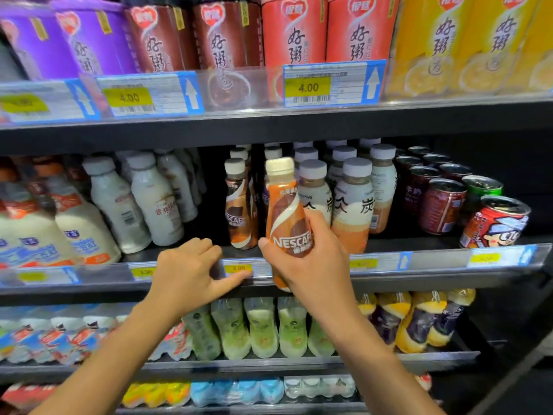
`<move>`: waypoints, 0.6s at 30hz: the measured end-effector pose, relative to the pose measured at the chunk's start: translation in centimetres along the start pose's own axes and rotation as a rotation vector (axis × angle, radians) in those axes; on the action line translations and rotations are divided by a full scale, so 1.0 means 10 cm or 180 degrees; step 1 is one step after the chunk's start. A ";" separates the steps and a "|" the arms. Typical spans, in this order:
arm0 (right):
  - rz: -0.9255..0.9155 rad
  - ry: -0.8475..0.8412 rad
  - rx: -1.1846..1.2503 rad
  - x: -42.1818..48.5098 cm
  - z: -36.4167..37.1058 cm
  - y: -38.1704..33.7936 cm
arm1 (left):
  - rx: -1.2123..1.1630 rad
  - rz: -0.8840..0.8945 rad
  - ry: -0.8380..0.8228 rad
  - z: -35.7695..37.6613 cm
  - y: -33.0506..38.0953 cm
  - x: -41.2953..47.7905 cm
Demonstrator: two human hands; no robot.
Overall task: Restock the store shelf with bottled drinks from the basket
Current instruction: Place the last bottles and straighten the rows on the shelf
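My right hand (314, 259) grips an orange-and-brown Nescafe bottle (285, 211) with a cream cap, upright, at the front edge of the middle shelf (434, 266). Just left of it stands a darker Nescafe bottle (241, 208) on that shelf, with more of the same behind it. My left hand (191, 274) rests on the shelf's front rail, fingers bent over the edge and the index finger on a yellow price tag (238, 268). The basket is out of sight.
White milk bottles (143, 199) fill the shelf's left side, pale milk-tea bottles (353, 205) and red cans (443, 205) the right. Porridge cans (294, 34) line the shelf above. Green and yellow drink bottles (263, 327) stand on the shelf below.
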State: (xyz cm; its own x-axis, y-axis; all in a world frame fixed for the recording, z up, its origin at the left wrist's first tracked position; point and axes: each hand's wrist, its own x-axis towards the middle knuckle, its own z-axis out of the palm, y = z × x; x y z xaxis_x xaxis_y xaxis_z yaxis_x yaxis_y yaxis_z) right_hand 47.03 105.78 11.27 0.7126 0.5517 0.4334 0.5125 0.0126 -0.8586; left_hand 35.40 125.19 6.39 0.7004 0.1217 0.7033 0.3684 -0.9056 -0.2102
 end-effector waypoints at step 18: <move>-0.0486 0.1361 -0.1830 0.30 0.65 -0.11 | -0.0252 -0.0028 0.0419 0.07 -0.04 -0.05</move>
State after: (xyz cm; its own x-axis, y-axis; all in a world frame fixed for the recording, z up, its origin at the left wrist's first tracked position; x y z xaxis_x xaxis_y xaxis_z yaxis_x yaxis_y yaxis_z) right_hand 45.48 112.84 11.71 0.6775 0.2035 0.7068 0.7079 -0.4413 -0.5515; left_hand 35.34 125.73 5.67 0.6093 0.0802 0.7889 0.3211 -0.9346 -0.1530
